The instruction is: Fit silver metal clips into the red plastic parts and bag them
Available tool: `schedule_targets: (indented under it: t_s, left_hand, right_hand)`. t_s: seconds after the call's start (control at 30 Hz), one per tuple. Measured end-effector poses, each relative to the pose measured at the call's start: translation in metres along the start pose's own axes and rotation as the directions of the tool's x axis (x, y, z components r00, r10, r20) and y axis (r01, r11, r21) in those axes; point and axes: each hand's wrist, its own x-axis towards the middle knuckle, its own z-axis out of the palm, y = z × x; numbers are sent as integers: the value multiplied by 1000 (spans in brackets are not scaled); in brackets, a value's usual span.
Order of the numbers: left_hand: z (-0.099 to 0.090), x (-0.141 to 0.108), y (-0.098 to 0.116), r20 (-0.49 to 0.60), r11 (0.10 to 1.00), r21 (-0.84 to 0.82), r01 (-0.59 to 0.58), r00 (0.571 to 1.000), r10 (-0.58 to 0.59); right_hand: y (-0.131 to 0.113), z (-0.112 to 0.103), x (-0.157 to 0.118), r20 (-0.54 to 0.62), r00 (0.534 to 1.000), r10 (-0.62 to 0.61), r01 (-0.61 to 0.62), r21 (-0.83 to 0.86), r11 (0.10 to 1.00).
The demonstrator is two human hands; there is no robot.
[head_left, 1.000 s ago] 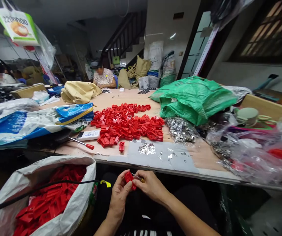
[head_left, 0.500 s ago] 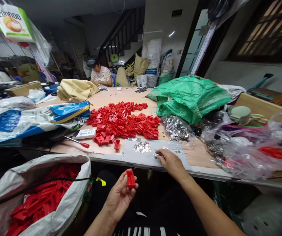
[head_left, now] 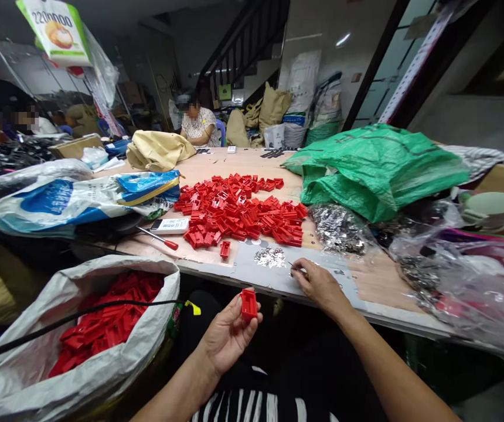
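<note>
The long worktop (head_left: 217, 170) carries the bulk: a crumpled green sack (head_left: 375, 170) on the right, a blue-and-white sack (head_left: 71, 199) on the left, and between them a wide heap of red plastic parts (head_left: 238, 214) spread flat, so single pieces are easy to pick off its edge. Below the near-left edge stands an open white sack (head_left: 102, 363) full of the same red pieces, its mouth folded back within arm's reach. A clear bag of shiny metal bits (head_left: 337, 228) lies just right of the heap, and a small loose pile of metal pieces (head_left: 270, 257) sits on a grey sheet at the front edge. A red-handled screwdriver (head_left: 159, 239) lies beside a white box near the heap. The left hand (head_left: 228, 334) holds one red part (head_left: 248, 303) up below the worktop edge, fingers clamped on it, its open face turned toward the person. The right hand (head_left: 320, 284) rests on the grey sheet just beside the loose pile, fingertips pinched together on a small metal piece
</note>
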Motion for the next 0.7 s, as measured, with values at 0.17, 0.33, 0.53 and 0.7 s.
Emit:
schedule_targets:
  t_s: [0.17, 0.33, 0.53, 0.7]
  left_hand:
    - [2, 0, -1, 25, 1000, 17, -9, 1000, 8]
    - [5, -4, -3, 30, 998, 61, -5, 1000, 3]
    - [5, -6, -3, 18, 996, 77, 32, 999, -33]
    - [5, -8, -5, -4, 994, 90, 69, 998, -69]
  right_hand:
    - [-38, -2, -20, 43, 995, -92, 65, 425, 903]
    - [-68, 9, -38, 1, 993, -121, 100, 549, 830]
    - [-77, 16, -45, -122, 928, -352, 369, 429, 824]
    - [-75, 13, -50, -95, 887, -453, 451, 397, 799]
